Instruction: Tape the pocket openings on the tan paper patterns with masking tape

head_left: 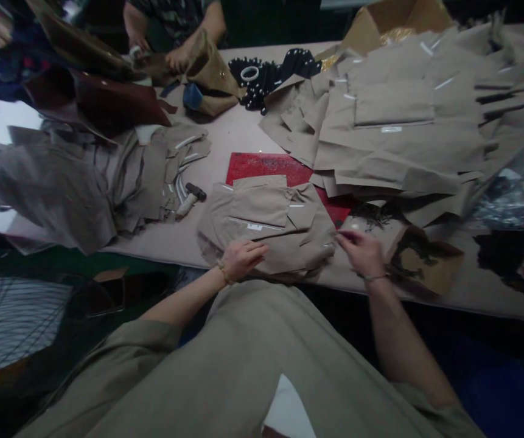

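In front of me lies a greyish-beige fabric piece (262,246) with a pocket panel, white marked strips and a small white label. My left hand (243,258) rests on its near edge, fingers stretched out and lying on the cloth. At the fabric's right edge is my right hand (363,250), thumb and fingertips pinched together. What they hold is too small to tell. Partly under the fabric is a red board (266,165). A hammer (192,199) with a dark head lies to the left.
A pile of similar fabric (120,182) lies left, a larger stack (394,146) right. A cut-open cardboard box (430,261) with small dark pieces stands near my right hand. Across the table, a co-worker's hands (179,59) handle a brown bag (209,76). Plastic bags (512,194) lie far right.
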A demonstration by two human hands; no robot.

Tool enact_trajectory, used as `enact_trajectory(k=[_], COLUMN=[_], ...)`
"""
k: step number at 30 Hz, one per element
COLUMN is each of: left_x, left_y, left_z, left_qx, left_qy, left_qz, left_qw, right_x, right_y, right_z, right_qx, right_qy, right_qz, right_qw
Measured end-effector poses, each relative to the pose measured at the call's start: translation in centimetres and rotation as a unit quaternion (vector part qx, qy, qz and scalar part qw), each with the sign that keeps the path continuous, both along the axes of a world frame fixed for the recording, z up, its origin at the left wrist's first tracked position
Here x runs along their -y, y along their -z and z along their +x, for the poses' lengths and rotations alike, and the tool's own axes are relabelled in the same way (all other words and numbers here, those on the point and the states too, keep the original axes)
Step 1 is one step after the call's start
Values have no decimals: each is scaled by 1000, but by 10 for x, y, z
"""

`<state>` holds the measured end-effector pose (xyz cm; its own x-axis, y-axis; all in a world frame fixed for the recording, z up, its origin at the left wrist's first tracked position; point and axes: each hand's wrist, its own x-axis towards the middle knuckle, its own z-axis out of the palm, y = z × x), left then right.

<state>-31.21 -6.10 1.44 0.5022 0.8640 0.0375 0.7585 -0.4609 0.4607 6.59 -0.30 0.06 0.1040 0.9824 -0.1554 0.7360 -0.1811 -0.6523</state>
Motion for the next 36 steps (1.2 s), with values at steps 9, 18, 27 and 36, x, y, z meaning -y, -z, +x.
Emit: enact_trajectory(k=[9, 18, 27, 36], left_x=[-27, -96, -93, -104], left_y=[14, 74, 114, 110], left_z=[10, -65, -66, -60], left_qx=[30, -56, 24, -17], left_qy=[-11, -228, -90, -42], left_qz=[-6, -85, -94, -83], left_qw=[999, 968, 991, 996], right_x=[9, -40, -43, -38], right_y=[10, 30, 65, 68], right_z=[-168, -225, -247, -243], right_qx=[-235, 89, 107, 115], right_qy=[-196, -204, -155, -139], right_qz=[-82, -79, -147, -119], right_qw=[948, 972, 971, 976])
